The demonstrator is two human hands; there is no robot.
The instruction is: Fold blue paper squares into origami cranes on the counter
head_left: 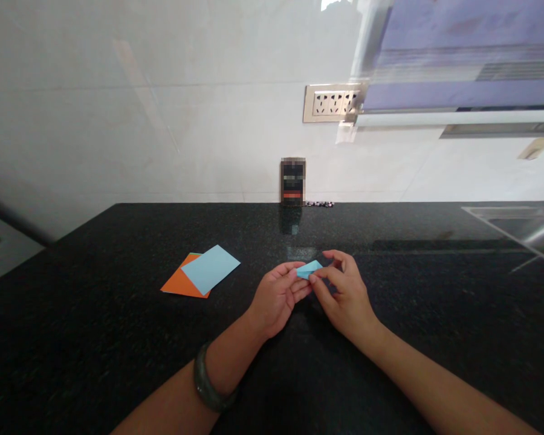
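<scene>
While both hands are pinching the same small piece, the folded light-blue paper (pixel 309 269) is hanging just above the black stone countertop (pixel 118 338), near its middle and straight in front of the person. The left hand (pixel 278 296) is closing thumb and fingertips on the paper's left end. The right hand (pixel 344 296) is closing thumb and forefinger on its right end, so neither hand is showing any open gap, and the paper is all that either one is holding. Much of the piece is sitting hidden behind the fingers, and I cannot tell how many folds it is carrying.

The risk, as I am judging it, is lying in that tiny two-sided hold. If the hands are pulling unevenly, the thin paper could be tearing at a crease or creasing askew. If one pinch is loosening, the piece could be springing open or slipping down onto the counter.

Well to the left, a light-blue sheet (pixel 211 269) is lying flat across an orange sheet (pixel 176 283), touching it. A sweeping left forearm, with its dark bangle (pixel 206 380), could be nudging them out of place.
</scene>
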